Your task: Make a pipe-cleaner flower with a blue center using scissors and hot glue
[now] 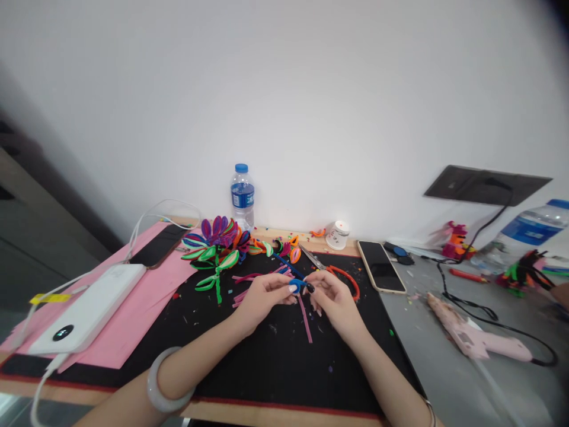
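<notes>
Over the black mat (pixel 267 370), my two hands meet on a blue pipe cleaner (pixel 296 286) bent into a small loop. My left hand (pixel 267 298) pinches the loop's left side between thumb and fingers. From the right, my right hand (pixel 331 298) pinches the same pipe cleaner. Pink pipe cleaner pieces (pixel 306 323) lie under and beside the hands. Just behind my right hand are scissors (pixel 344 276) with orange handles, partly hidden by it. A multicoloured pipe cleaner flower (pixel 219 255) with a green stem lies to the left.
At the left, a white power bank (pixel 91 305) and a dark phone (pixel 159 244) rest on pink sheets (pixel 128 329). A water bottle (pixel 242 196) and paper cup (pixel 338 235) stand by the wall. Rightward are another phone (pixel 381 267) and a corded pink glue gun (pixel 484 338).
</notes>
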Available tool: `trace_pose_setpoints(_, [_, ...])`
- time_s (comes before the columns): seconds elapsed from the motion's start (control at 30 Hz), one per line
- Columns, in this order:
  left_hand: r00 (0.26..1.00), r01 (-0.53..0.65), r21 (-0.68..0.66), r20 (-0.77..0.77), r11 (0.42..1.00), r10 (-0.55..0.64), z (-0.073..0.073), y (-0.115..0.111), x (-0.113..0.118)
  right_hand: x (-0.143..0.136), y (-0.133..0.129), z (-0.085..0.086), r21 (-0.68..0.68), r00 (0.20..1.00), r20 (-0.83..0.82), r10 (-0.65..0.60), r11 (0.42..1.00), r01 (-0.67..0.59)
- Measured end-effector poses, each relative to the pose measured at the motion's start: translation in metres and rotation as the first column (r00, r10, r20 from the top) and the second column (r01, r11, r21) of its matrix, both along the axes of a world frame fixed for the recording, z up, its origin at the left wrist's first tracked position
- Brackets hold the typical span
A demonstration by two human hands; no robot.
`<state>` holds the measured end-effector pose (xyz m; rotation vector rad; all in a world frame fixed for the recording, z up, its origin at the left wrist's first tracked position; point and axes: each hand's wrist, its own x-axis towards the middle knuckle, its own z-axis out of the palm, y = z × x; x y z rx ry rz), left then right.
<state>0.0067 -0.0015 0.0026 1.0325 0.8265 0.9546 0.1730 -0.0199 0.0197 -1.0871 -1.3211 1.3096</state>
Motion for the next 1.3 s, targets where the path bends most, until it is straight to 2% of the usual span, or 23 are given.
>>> trace_pose_setpoints(0.2, [0.998, 0.068, 0.051, -0.020, 0.996, -0.067, -0.003, -0.001, -0.001, 0.001, 0.000, -0.004, 0.104, 0.981, 0.189, -0.049, 0.994, 0.030])
trace_pose_setpoints(0.43, [1.000, 0.028, 0.018, -0.015, 0.999, -0.028, -0.004, 0.000, 0.001, 0.002, 0.000, -0.008, 0.169, 0.921, 0.386, -0.047, 0.985, -0.021])
trace_pose_setpoints(0.57, [1.000, -0.004, 0.091, -0.022, 0.996, 0.006, -0.006, 0.001, 0.001, 0.003, -0.001, -0.010, 0.206, 0.898, 0.437, -0.051, 0.977, -0.044])
trace_pose_setpoints(0.73, [0.995, -0.057, 0.237, -0.062, 0.970, 0.074, -0.006, 0.001, 0.000, 0.004, -0.002, -0.008, 0.187, 0.913, 0.407, -0.040, 0.982, -0.041])
trace_pose_setpoints(0.97, [0.990, -0.017, 0.308, -0.128, 0.951, 0.059, -0.001, -0.001, -0.001, 0.007, 0.000, -0.002, 0.163, 0.934, 0.352, -0.056, 0.987, -0.002])
trace_pose_setpoints(1.13, [0.970, 0.041, 0.345, -0.238, 0.938, 0.045, 0.003, -0.002, -0.002, 0.012, 0.004, -0.004, 0.032, 0.977, 0.213, 0.000, 0.999, -0.007])
trace_pose_setpoints(1.23, [0.946, 0.075, 0.410, -0.317, 0.909, 0.065, 0.000, -0.002, -0.003, 0.013, 0.004, 0.000, -0.077, 0.988, 0.134, 0.074, 0.995, -0.064])
trace_pose_setpoints(1.3, [0.943, 0.073, 0.409, -0.324, 0.909, 0.070, -0.003, -0.001, -0.003, 0.014, 0.004, 0.005, -0.123, 0.983, 0.135, 0.122, 0.987, -0.106])
